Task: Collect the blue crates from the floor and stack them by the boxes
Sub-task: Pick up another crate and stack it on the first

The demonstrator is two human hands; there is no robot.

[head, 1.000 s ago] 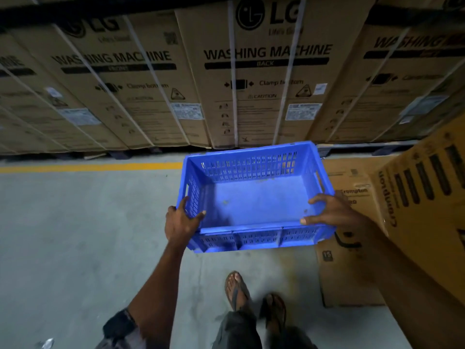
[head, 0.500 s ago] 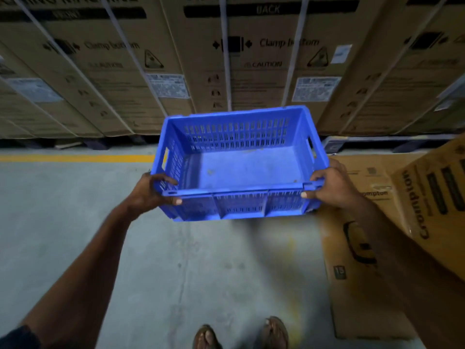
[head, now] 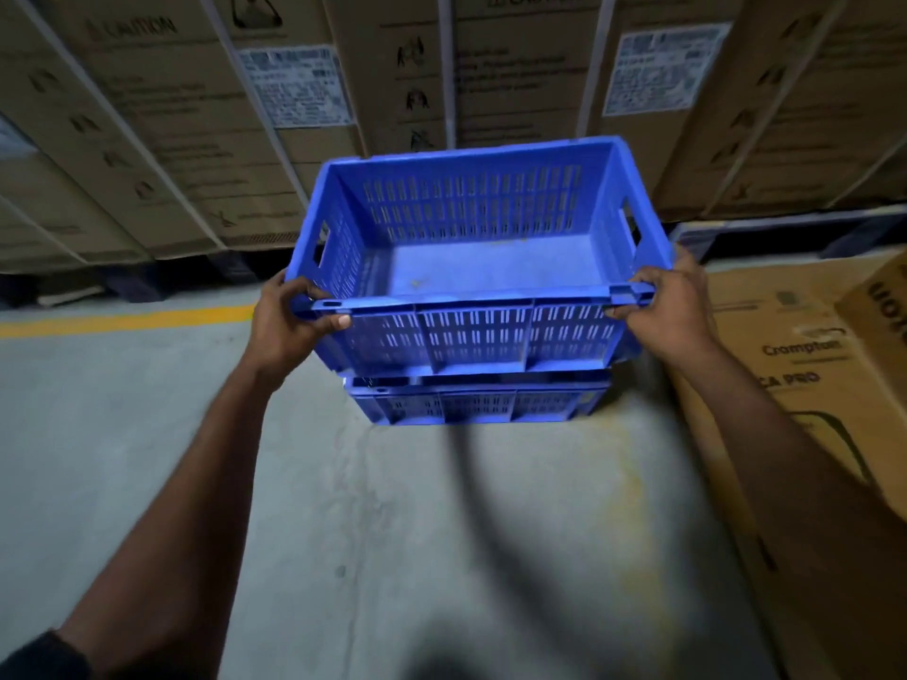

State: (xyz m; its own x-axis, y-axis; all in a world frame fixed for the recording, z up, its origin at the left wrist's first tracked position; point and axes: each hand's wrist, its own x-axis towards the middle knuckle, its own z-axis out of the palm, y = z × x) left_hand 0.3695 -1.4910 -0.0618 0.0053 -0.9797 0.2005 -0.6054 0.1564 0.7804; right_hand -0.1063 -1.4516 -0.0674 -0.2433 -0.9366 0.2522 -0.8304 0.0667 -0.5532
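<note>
Both hands hold a blue crate over another crate.

Left hand (head: 287,321) and right hand (head: 672,311) have fingers (head: 338,320) clenched on the upper crate (head: 471,267) rim corners; beneath the fingers, a lower crate (head: 471,402) sits on the floor (head: 122,434), beside cardboard boxes (head: 810,385).

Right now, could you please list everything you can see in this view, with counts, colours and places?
upper blue crate: one, blue, empty, held over the lower crate
lower blue crate: one, blue, on the floor beneath it
washing machine boxes: a row, brown cardboard with white straps, along the back
Crompton boxes: at least two, brown cardboard, at the right
yellow line: one, painted on the floor, left
floor: grey concrete
left hand: gripping the upper crate's near left corner
right hand: gripping its near right corner
</note>
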